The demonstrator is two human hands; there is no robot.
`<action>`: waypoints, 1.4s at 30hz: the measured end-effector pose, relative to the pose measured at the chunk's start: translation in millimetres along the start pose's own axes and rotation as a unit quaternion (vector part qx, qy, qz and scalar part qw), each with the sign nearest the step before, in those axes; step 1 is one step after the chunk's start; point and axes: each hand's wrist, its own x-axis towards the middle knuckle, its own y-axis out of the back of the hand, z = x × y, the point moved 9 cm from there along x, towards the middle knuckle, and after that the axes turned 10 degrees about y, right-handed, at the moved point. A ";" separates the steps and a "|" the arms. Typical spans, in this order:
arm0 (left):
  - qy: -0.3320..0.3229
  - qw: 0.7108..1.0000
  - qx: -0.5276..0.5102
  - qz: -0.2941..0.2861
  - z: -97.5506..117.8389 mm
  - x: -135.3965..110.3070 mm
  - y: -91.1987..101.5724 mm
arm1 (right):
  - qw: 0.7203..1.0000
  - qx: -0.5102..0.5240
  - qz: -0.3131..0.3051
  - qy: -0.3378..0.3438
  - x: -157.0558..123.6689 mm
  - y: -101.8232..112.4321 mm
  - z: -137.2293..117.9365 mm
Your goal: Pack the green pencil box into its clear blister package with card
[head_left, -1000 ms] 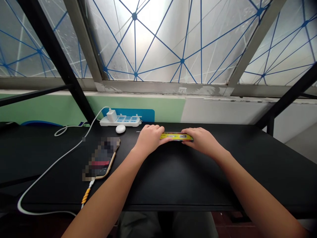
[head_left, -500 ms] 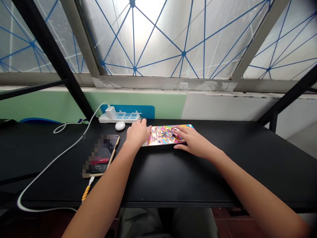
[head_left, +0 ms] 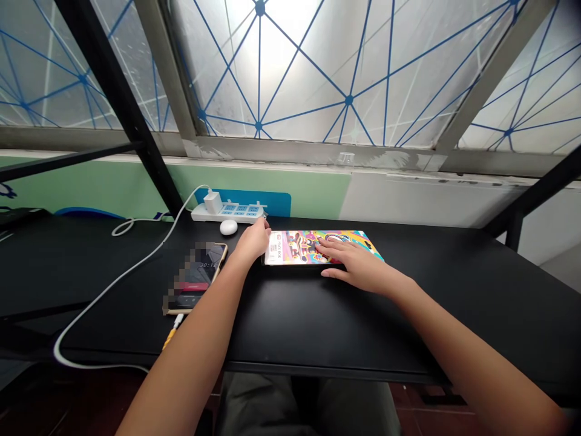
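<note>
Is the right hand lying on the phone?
No, the right hand lies on the colorful box, while the phone lies apart on the black desk, to the left.

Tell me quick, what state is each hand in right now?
Left hand: curled at the left end of the flat, glossy, multicoloured rectangular box; grip can't be told.
Right hand: open, spread over that box's top.
</note>
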 end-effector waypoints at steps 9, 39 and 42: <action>0.019 0.997 0.076 0.029 1.8 -7.0 11.6 | 0.994 -0.054 0.017 -0.090 -20.5 30.4 41.8; -0.141 0.967 0.135 -0.162 47.5 -35.5 -40.8 | 0.984 -0.156 0.078 0.033 -16.8 5.2 17.4; -0.143 0.966 0.132 -0.170 45.0 -33.8 -39.5 | 0.987 -0.132 0.088 0.012 -27.0 6.1 30.8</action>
